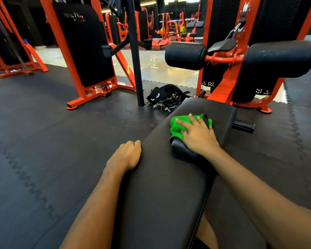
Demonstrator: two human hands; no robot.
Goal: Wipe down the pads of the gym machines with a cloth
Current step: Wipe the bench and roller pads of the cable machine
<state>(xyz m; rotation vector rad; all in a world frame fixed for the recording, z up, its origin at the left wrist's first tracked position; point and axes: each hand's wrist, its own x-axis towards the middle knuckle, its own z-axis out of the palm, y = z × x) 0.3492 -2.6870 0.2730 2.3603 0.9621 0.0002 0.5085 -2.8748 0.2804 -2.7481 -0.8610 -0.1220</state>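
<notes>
- Orange frame (16,69), far left: base rails on the black floor mat (43,141); no pad of its own in view
- Weight machine (83,47), left of centre, far: orange uprights around a tall black panel; lettering too blurred to read
- Black pole (136,60), centre: upright, foot on the mat just left of the strap pile
- Left hand (127,155), near centre: fingers curled, set against the left edge of the bench pad; whether they hook under the edge cannot be told; it holds no cloth and seems to brace
- Strap pile (164,97), centre, on the floor: black straps and metal clips, just beyond the bench's far end
- Bench pad (165,186), centre to right: long black pad running from near to far; this is the pad now being wiped
- Cloth (176,127), green with a dark underside: lies on the far part of the bench pad, under the right hand
- Right hand (197,135): palm down, fingers straight and spread, pressing the cloth flat to the pad, not pinching it
- Roller pads, far right: one (186,55) left of the orange arm, one (276,58) right of it; both well apart from the cloth
- Step in hand: wiping the bench's far section
- Next move, as judged: draw the cloth back along the near length under even pressure, then carry it to the rollers
</notes>
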